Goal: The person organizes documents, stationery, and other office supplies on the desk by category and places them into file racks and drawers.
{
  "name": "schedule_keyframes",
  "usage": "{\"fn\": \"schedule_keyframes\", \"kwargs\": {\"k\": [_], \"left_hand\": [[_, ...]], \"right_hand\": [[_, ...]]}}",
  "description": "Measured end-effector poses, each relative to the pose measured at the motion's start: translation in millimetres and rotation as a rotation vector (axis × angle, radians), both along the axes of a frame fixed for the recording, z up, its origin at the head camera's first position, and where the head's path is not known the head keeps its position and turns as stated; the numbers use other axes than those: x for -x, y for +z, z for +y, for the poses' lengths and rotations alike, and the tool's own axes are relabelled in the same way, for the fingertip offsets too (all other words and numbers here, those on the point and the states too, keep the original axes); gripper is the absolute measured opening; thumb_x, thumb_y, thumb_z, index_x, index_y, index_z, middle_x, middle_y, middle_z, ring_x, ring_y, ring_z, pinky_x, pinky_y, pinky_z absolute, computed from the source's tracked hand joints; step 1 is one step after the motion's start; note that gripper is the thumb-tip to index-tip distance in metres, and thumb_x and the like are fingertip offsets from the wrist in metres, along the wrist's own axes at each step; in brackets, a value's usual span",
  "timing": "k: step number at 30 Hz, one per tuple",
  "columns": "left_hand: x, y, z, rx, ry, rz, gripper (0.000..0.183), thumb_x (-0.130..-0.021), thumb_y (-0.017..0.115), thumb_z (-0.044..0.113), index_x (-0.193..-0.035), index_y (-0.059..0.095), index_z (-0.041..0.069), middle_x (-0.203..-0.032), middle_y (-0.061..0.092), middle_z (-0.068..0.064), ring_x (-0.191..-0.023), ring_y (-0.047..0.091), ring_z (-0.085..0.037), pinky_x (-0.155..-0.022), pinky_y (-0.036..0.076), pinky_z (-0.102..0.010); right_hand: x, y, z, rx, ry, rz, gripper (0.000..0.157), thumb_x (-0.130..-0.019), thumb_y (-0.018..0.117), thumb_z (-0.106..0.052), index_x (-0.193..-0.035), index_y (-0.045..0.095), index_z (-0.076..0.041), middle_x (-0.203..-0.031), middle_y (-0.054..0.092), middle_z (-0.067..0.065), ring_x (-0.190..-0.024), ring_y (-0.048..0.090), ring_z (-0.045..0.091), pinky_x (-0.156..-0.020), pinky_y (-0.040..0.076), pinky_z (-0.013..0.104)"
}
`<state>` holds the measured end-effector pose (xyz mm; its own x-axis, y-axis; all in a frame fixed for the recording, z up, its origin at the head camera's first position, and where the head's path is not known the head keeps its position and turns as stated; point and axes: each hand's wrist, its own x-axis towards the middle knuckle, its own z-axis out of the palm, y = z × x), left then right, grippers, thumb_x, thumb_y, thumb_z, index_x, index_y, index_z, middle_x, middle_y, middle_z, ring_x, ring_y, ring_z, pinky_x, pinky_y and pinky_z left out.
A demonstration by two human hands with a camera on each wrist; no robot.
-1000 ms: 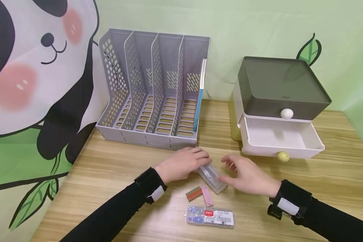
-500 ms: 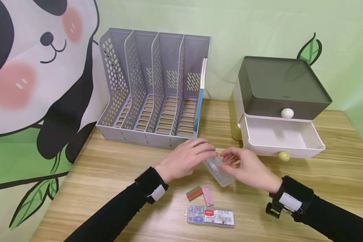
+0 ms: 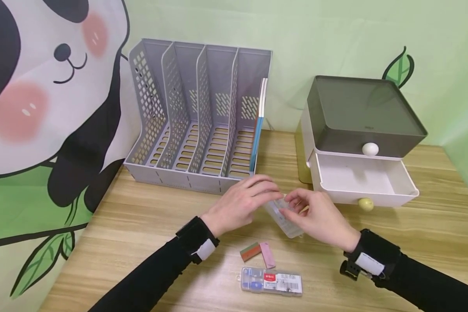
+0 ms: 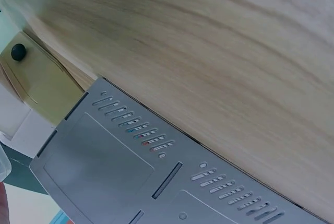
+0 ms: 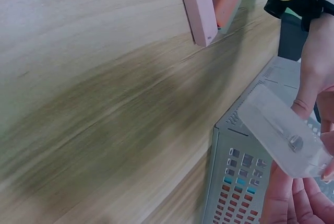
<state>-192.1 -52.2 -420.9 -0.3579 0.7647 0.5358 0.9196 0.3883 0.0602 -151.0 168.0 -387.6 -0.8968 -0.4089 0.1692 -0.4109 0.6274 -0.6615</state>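
Both hands hold a clear plastic case (image 3: 284, 222) over the table, tilted, between the file rack and the drawers. My left hand (image 3: 243, 201) grips its far left end, fingers bent over it. My right hand (image 3: 321, 216) pinches its right side between thumb and fingers. In the right wrist view the translucent case (image 5: 276, 130) shows a small bit of something inside, with the right hand's fingers (image 5: 292, 198) at its lower edge. The left wrist view catches only a sliver of the case (image 4: 3, 164) at its left edge.
Nearer me lie a red-and-green eraser (image 3: 251, 251), a pink eraser (image 3: 267, 255) and a second clear case (image 3: 271, 281) with blue pieces and a label. Behind stands a grey file rack (image 3: 187, 180) holding thin books (image 3: 258, 130). At right, a drawer unit (image 3: 374, 104) has its white drawer (image 3: 359, 197) pulled out.
The clear case has been lifted and tilted, shifting slightly right and away. The right hand has moved in and closed on it; the left hand has moved along with it.
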Motion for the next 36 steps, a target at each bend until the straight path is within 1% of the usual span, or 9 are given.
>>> {"fn": "schedule_keyframes", "kwargs": {"k": [4, 7, 9, 12, 14, 16, 21, 26, 36], "left_hand": [[1.7, -0.9, 2.0, -0.085, -0.009, -0.031, 0.060, -0.068, 0.065, -0.012, -0.124, 0.059, 0.009, -0.128, 0.055, -0.007, -0.129, 0.039, -0.024, -0.111, 0.029, -0.028], [1.6, -2.0, 4.8, -0.191, 0.014, -0.130, 0.063, -0.071, 0.063, -0.011, -0.130, 0.053, 0.009, -0.136, 0.047, -0.008, -0.131, 0.037, -0.024, -0.105, 0.037, -0.027], [-0.2, -1.4, 7.2, -0.279, 0.043, -0.250, 0.068, -0.071, 0.060, -0.013, -0.134, 0.048, 0.010, -0.142, 0.040, -0.009, -0.119, 0.046, -0.021, -0.088, 0.048, -0.020], [-2.4, 2.5, 13.5, -0.441, 0.094, -0.465, 0.073, -0.072, 0.055, -0.016, -0.139, 0.043, 0.010, -0.144, 0.037, -0.008, -0.112, 0.051, -0.020, -0.083, 0.050, -0.022], [-3.2, 6.4, 17.3, -0.591, 0.098, -0.630, 0.071, -0.073, 0.050, -0.019, -0.139, 0.042, 0.007, -0.142, 0.039, -0.010, -0.107, 0.054, -0.022, -0.081, 0.052, -0.029], [-2.7, 10.2, 20.7, -0.736, 0.091, -0.767, 0.067, -0.076, 0.047, -0.018, -0.138, 0.041, 0.006, -0.138, 0.043, -0.013, -0.114, 0.051, -0.028, -0.089, 0.050, -0.041], [-0.8, 21.2, 26.2, -0.949, 0.065, -0.972, 0.048, -0.090, 0.047, -0.008, -0.136, 0.041, 0.002, -0.128, 0.050, -0.019, -0.104, 0.057, -0.034, -0.086, 0.052, -0.042], [1.2, 26.4, 31.4, -1.016, 0.067, -1.095, 0.043, -0.094, 0.053, 0.007, -0.136, 0.043, 0.005, -0.121, 0.054, -0.018, -0.098, 0.059, -0.029, -0.084, 0.053, -0.036], [9.7, 38.4, 53.6, -1.053, 0.052, -1.121, 0.042, -0.093, 0.055, 0.006, -0.134, 0.045, 0.005, -0.119, 0.055, -0.017, -0.102, 0.059, -0.027, -0.086, 0.052, -0.035]], "right_hand": [[0.3, 2.9, 0.1, 0.001, -0.006, 0.005, 0.017, -0.081, 0.073, -0.014, -0.093, 0.064, -0.005, -0.079, 0.066, 0.000, -0.069, 0.061, 0.009, -0.058, 0.054, 0.023], [-0.3, 6.2, 0.6, -0.001, -0.024, 0.011, 0.016, -0.082, 0.073, -0.015, -0.092, 0.064, -0.006, -0.078, 0.065, -0.001, -0.069, 0.060, 0.009, -0.058, 0.054, 0.024], [-0.5, 7.9, 1.2, 0.010, -0.035, 0.021, 0.015, -0.082, 0.072, -0.014, -0.092, 0.064, -0.006, -0.078, 0.065, 0.000, -0.069, 0.060, 0.010, -0.057, 0.054, 0.025], [-0.9, 10.2, 1.5, 0.028, -0.055, 0.017, 0.016, -0.082, 0.072, -0.012, -0.093, 0.063, -0.006, -0.080, 0.065, 0.001, -0.070, 0.061, 0.011, -0.058, 0.054, 0.025], [-1.2, 11.8, 1.5, 0.039, -0.065, 0.013, 0.016, -0.082, 0.072, -0.012, -0.093, 0.063, -0.005, -0.081, 0.066, 0.002, -0.071, 0.061, 0.012, -0.058, 0.054, 0.026], [-1.7, 13.6, 1.4, 0.048, -0.075, 0.008, 0.016, -0.082, 0.072, -0.012, -0.093, 0.063, -0.005, -0.082, 0.066, 0.003, -0.071, 0.061, 0.012, -0.058, 0.054, 0.026], [-3.0, 19.5, 2.8, 0.080, -0.087, 0.009, 0.016, -0.084, 0.071, -0.014, -0.094, 0.063, -0.004, -0.084, 0.066, 0.004, -0.073, 0.062, 0.013, -0.059, 0.055, 0.026], [-1.9, 27.4, 6.0, 0.091, -0.099, -0.010, 0.016, -0.084, 0.071, -0.014, -0.094, 0.064, -0.003, -0.084, 0.066, 0.005, -0.072, 0.062, 0.013, -0.059, 0.055, 0.027], [6.0, 50.0, 24.5, 0.095, -0.072, -0.051, 0.021, -0.083, 0.072, -0.014, -0.096, 0.064, 0.001, -0.081, 0.066, 0.006, -0.069, 0.062, 0.014, -0.061, 0.053, 0.025]]}}
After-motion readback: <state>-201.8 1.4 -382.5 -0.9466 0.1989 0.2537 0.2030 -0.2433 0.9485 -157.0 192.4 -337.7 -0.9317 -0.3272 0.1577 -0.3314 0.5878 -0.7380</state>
